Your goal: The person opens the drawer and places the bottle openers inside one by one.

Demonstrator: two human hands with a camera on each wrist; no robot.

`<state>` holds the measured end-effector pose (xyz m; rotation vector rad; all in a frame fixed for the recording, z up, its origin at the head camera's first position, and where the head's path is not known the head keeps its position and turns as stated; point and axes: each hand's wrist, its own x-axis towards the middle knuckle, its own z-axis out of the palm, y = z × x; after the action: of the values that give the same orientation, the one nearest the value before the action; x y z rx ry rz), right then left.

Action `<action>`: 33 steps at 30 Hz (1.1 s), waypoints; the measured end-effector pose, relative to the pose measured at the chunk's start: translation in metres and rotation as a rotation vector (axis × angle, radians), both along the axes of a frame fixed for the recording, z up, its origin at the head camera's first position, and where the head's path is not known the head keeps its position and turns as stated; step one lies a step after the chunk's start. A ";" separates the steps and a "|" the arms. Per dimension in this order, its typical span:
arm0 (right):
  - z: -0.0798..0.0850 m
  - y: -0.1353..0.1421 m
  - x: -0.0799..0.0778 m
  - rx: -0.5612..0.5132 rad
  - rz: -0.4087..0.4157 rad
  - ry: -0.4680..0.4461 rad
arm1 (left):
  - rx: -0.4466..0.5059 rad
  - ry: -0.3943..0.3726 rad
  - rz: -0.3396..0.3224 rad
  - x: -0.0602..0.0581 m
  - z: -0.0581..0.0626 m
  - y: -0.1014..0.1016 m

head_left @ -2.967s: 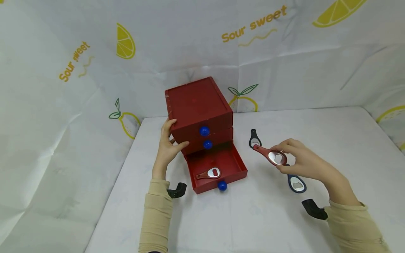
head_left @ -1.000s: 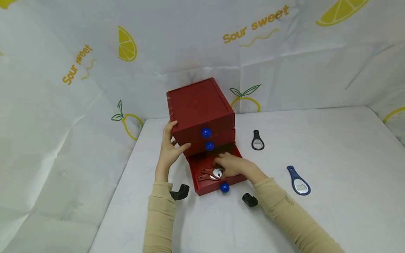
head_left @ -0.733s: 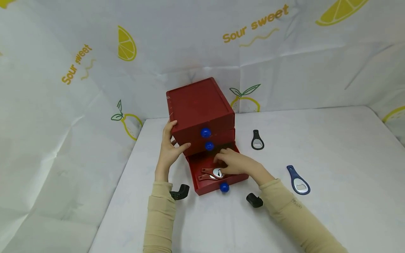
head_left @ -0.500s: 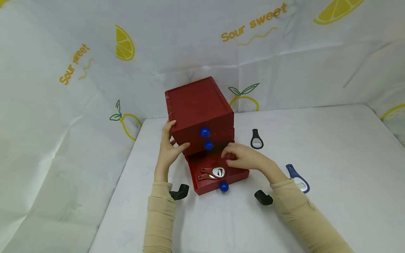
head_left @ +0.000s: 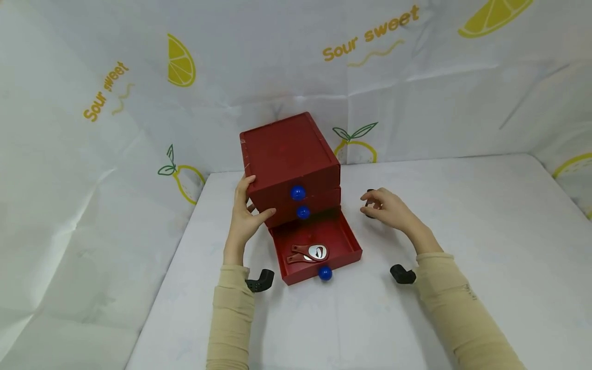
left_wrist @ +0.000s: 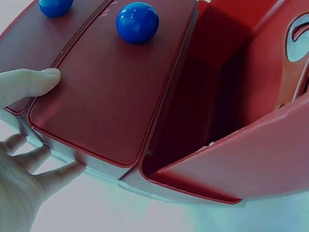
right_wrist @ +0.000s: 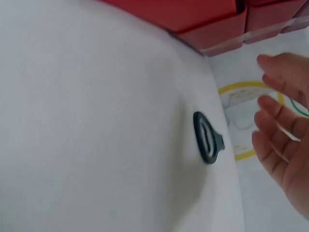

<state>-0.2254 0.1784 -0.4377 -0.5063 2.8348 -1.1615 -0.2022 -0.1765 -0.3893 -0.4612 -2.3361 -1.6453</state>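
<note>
A red drawer cabinet (head_left: 287,149) with blue knobs stands at the table's back, its lowest drawer (head_left: 339,241) pulled out. My left hand (head_left: 242,221) grips the cabinet's left front corner; in the left wrist view its thumb (left_wrist: 41,82) presses the front while the fingers lie against the side. Two red bottle openers lie in the drawer, the upper one (head_left: 311,252) overlapping the other. My right hand (head_left: 390,208), fingers loosely bent and holding nothing, hovers over a black bottle opener (right_wrist: 208,137), apart from it. In the head view that hand mostly covers the opener.
A white cloth with lemon prints (head_left: 277,61) hangs behind the white table (head_left: 370,318). The right forearm crosses the spot where a blue bottle opener lay, and it is hidden now. Black wrist cameras (head_left: 402,274) stick out from both wrists.
My right hand carried a red bottle opener into the drawer, let go of it beside the first, then moved right and back to above the black opener. The left hand stayed on the cabinet.
</note>
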 end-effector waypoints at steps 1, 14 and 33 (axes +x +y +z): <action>-0.002 0.003 -0.001 0.024 -0.013 -0.017 | 0.001 -0.005 -0.002 0.002 0.003 0.002; -0.022 0.010 -0.009 0.196 -0.170 -0.160 | 0.003 0.000 -0.013 0.012 0.015 0.008; -0.031 0.013 -0.016 0.198 -0.227 -0.215 | -0.010 -0.013 0.016 0.012 0.015 0.009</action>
<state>-0.2415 0.1916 -0.4686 -0.0463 2.8272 -0.8836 -0.1902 -0.1674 -0.3745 -0.4334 -2.3522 -1.6351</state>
